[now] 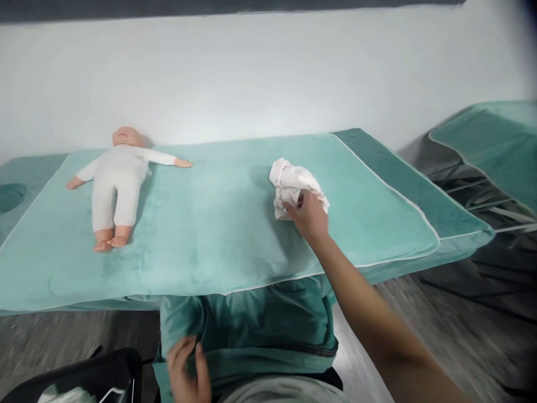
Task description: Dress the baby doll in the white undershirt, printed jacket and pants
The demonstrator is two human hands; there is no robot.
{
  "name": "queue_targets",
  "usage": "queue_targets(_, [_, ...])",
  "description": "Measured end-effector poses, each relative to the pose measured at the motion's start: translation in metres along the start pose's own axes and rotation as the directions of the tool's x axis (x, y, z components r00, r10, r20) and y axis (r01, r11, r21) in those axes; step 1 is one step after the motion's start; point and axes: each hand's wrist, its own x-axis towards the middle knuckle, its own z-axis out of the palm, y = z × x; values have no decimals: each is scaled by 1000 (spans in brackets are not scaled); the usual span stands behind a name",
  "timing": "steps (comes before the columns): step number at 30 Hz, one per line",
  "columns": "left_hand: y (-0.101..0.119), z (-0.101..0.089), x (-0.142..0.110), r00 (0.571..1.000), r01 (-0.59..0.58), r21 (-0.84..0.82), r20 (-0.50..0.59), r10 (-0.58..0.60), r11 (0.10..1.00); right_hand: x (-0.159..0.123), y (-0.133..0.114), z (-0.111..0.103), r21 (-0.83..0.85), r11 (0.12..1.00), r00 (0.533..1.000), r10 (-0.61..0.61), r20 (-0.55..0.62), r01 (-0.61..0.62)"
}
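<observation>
My right hand (310, 217) reaches over the bed and pinches the near side of a bunched white baby garment (296, 178) with small printed figures. Its fold hides part of my fingertips. Low in the view, my left hand (188, 372) hovers beside the hanging green cover, its fingers loosely bent and apart with nothing in them. To the left on the bed lies a baby doll (121, 170) on its back, with a white cloth body, arms spread and bare feet toward me.
A padded green bed cover (218, 224) with pale piping spreads in front of me against a white wall (235, 78). Another green bed (495, 145) on metal legs stands at right. At bottom left is a black chair (96, 369) with cloth on it.
</observation>
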Motion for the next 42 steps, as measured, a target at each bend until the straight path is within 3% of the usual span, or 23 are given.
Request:
queue_targets(1, [14, 7, 12, 993, -74, -37, -96, 70, 997, 7, -1, -1, -69, 998, 1000, -14, 19, 15])
queue_targets(3, [48, 23, 54, 949, -282, -138, -187, 254, 949, 18, -4, -5, -167, 978, 992, -123, 29, 126])
queue_targets(6, [103, 43, 137, 906, -424, -272, -135, 401, 864, 31, -5, -16, -154, 961, 973, -230, 23, 231])
queue_targets(8, [133, 52, 184, 925, -368, -413, -77, 371, 833, 41, -7, -26, -23, 985, 985, -171, 24, 172])
queue_targets(11, [165, 65, 226, 947, -138, -665, 129, 295, 734, 54, -18, -38, 287, 956, 999, -47, -23, 52])
queue_targets(14, [182, 77, 243, 903, 44, -825, 274, 331, 564, 60, -45, -39, 644, 763, 998, -36, -48, 58])
queue_targets(16, [185, 82, 249, 892, 103, -884, 285, 351, 456, 55, -72, -35, 809, 584, 994, -111, -9, 73])
queue_targets(18, [181, 83, 253, 896, 136, -927, 266, 355, 351, 43, -101, -29, 873, 486, 963, -256, 86, 51])
queue_targets(19, [178, 82, 255, 908, 142, -941, 248, 338, 307, 35, -115, -26, 872, 488, 911, -372, 176, 31])
queue_targets(20, [173, 80, 257, 922, 144, -950, 230, 312, 276, 27, -128, -23, 862, 506, 819, -509, 264, 37])
queue_targets(22, [164, 74, 259, 946, 139, -958, 203, 251, 249, 11, -146, -17, 855, 504, 555, -749, 362, 123])
queue_targets(23, [160, 70, 259, 956, 134, -960, 191, 225, 246, 5, -151, -13, 857, 487, 458, -809, 369, 169])
queue_targets(24, [157, 67, 259, 962, 128, -961, 181, 206, 245, -1, -153, -8, 859, 471, 419, -833, 361, 198])
queue_targets(25, [155, 63, 258, 962, 135, -962, 184, 200, 236, -5, -151, -3, 856, 475, 450, -822, 350, 201])
queue_targets(29, [153, 52, 250, 946, 225, -966, 248, 206, 131, -13, -119, 14, 799, 596, 801, -517, 301, 84])
queue_targets(31, [155, 49, 248, 946, 240, -964, 259, 197, 114, -16, -98, 17, 745, 660, 886, -401, 232, 103])
queue_targets(33, [157, 47, 247, 951, 230, -966, 249, 183, 118, -18, -80, 16, 655, 723, 906, -400, 139, 219])
queue_targets(36, [162, 38, 244, 963, 193, -974, 211, 168, 116, -21, -60, 12, 474, 761, 882, -466, -74, 442])
queue_targets(38, [167, 23, 239, 982, 94, -986, 115, 148, 141, -20, -47, 14, 352, 792, 866, -453, -211, 499])
queue_targets(40, [170, 2, 232, 992, -91, -960, -62, 114, 266, -18, -35, 19, 256, 840, 873, -421, -247, 478])
queue_targets(42, [172, -23, 224, 966, -254, -832, -243, 88, 494, -15, -24, 29, 193, 872, 891, -426, -155, 450])
